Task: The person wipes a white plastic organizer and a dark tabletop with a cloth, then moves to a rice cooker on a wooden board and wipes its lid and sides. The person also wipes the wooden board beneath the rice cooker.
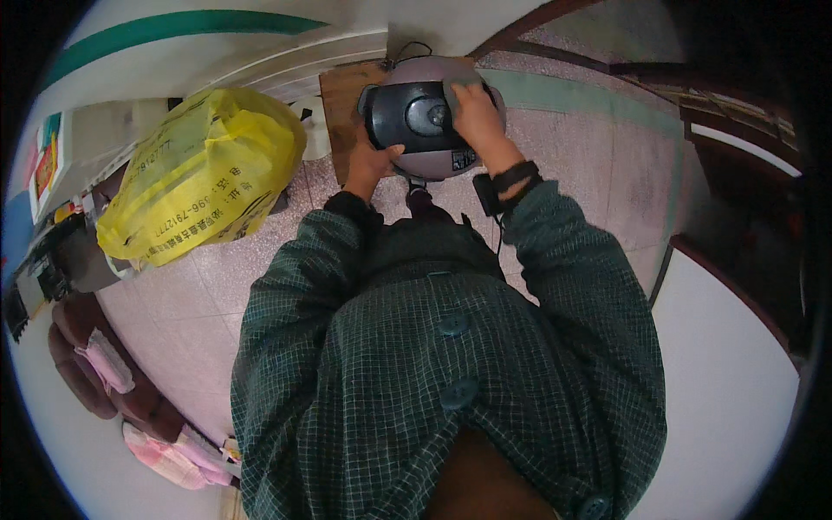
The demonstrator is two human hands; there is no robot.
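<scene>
A rounded electric rice cooker (416, 120), with a glossy black top panel and a pinkish-grey body, stands on a brown wooden board or stand (338, 123). My left hand (374, 156) grips its near left edge, the thumb lying on top and the other fingers partly hidden by the side. On the right of the lid lies my right hand (478, 114), its bent fingers pressing what looks like a grey cloth (450, 94) against the panel; most of the cloth is covered by the hand. A dark cord (415, 44) loops behind the cooker.
Left of the cooker sits a large, full yellow plastic bag (214, 175) bearing writing. A brown sofa (97, 364) with pink cushions is at the lower left. A white panel with a dark edge (721, 325) stands at the right. The floor (578, 162) is speckled and tiled.
</scene>
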